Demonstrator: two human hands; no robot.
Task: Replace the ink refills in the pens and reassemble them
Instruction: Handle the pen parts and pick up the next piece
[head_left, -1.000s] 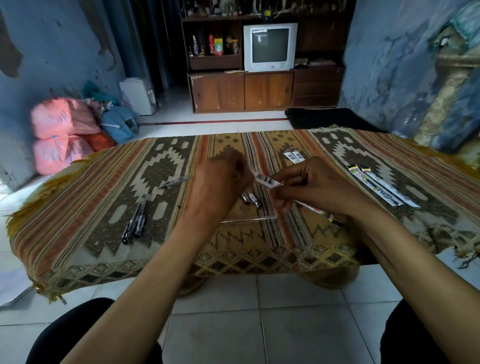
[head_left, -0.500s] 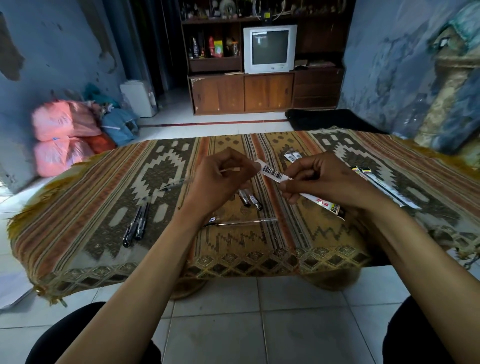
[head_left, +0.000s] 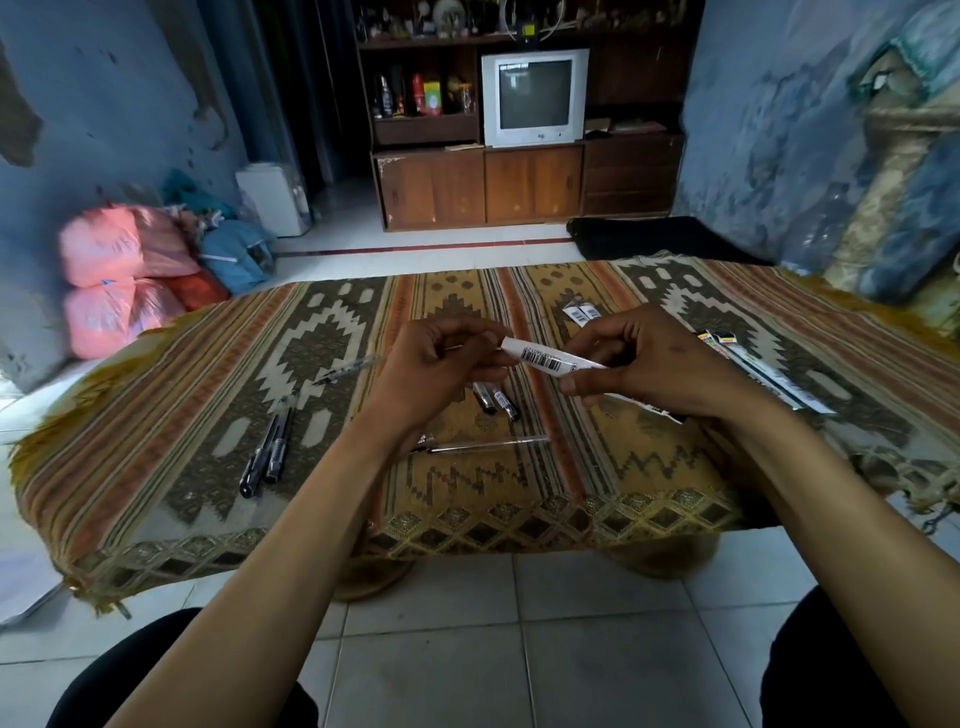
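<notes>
My right hand (head_left: 649, 364) grips a long white refill packet (head_left: 550, 359) with a barcode, held above the patterned cloth. My left hand (head_left: 441, 364) pinches the packet's open left end, where a thin refill seems to poke out. Below the hands lie two short pen parts (head_left: 496, 401) and a clear pen barrel (head_left: 488, 445). Two black pens (head_left: 267, 452) lie at the left. A clear pen piece (head_left: 348, 370) lies just left of my left hand.
More refill packets (head_left: 763, 374) lie at the right, and torn packet ends (head_left: 582, 313) sit behind my hands. The cloth-covered table (head_left: 208, 493) ends close to my knees. Bags, a cabinet and a television stand beyond.
Both hands have risen a little off the cloth with the packet. My left hand has shifted from covering the packet's end to pinching at its open tip.
</notes>
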